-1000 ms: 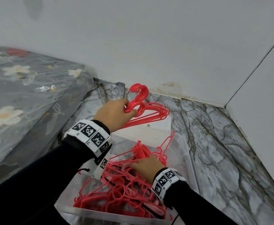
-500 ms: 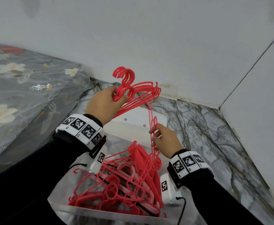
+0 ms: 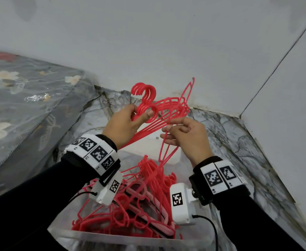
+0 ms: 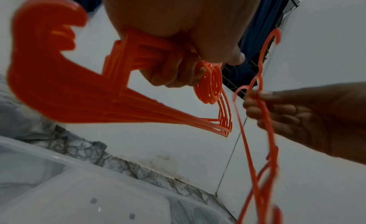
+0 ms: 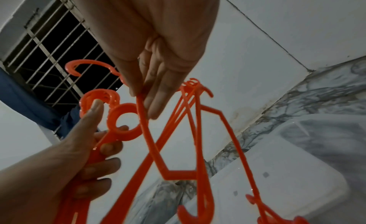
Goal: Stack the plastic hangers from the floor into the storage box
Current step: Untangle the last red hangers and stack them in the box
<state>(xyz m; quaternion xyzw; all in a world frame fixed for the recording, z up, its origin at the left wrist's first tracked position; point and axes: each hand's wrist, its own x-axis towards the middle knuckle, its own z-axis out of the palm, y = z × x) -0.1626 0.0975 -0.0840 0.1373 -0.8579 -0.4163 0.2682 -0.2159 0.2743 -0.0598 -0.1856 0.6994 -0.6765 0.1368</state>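
Pale grey-white walls point(image 3: 148, 42) meet in a corner point(image 3: 240, 115) just beyond and to the right of the hands, with dark stains along the base of the far wall. The floor point(image 3: 230, 138) under and ahead of the hands is grey marble-patterned with dark veins. To the left of the hands lies a mattress point(image 3: 21, 98) in a grey cover printed with pale flowers. Above the hands, in the wrist view, a barred window point(image 5: 49, 47) shows dark, with blue cloth point(image 5: 29, 102) hanging beside it.
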